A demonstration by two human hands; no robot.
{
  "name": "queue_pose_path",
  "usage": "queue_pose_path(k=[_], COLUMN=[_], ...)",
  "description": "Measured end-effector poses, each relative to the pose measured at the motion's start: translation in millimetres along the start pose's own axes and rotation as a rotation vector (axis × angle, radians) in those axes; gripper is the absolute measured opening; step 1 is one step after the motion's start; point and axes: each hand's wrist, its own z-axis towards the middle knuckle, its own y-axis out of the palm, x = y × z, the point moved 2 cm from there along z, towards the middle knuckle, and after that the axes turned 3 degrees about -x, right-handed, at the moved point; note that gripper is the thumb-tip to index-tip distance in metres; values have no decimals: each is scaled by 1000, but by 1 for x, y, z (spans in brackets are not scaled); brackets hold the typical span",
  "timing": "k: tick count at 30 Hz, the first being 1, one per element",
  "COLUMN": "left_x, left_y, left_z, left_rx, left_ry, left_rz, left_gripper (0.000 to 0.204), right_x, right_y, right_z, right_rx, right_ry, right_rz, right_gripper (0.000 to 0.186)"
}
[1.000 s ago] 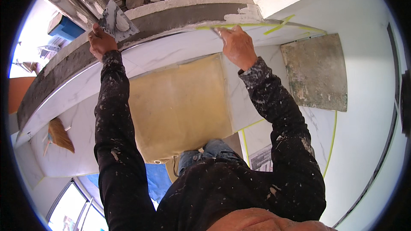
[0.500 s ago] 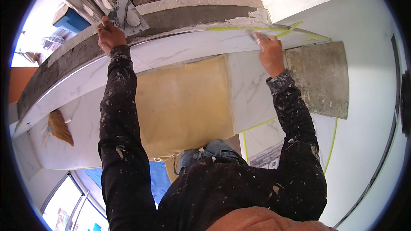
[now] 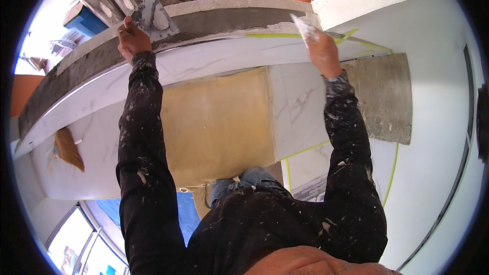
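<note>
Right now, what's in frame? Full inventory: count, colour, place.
putty board: 1, grey with white paste, upper left
putty knife: 1, whitish, by the ledge's right end
curved ledge: 1, grey, across top
masking tape: several strips, yellow-green, along ledge and right side
marbled tiles: several, white, below ledge
mat: 1, tan, centre
mottled board: 1, grey-brown, right
broom: 1, brown, left
box: 1, blue, upper left
sheet: blue, lower left, count unclear
wall: 1, white, right
sleeves: 2, black, paint-spattered, left and right
left grip: 1, bare, holding putty board
right grip: 1, bare, holding putty knife
</note>
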Motion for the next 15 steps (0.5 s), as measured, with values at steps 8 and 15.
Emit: queue_pose_path(k=[8,15], left_x=[-8,-31], left_y=[1,-35], left_z=[5,0], left_rx=[-8,-254], left_ry=[96,189], left_rz=[-32,-18], left_gripper=[48,38], right_x=[-14,-16], right_y=[9,18], right_z=[-183,-309], right_rx=[-140,-242], right_ry=[214,355], right_rz=[1046,1279], right_gripper=[23,32])
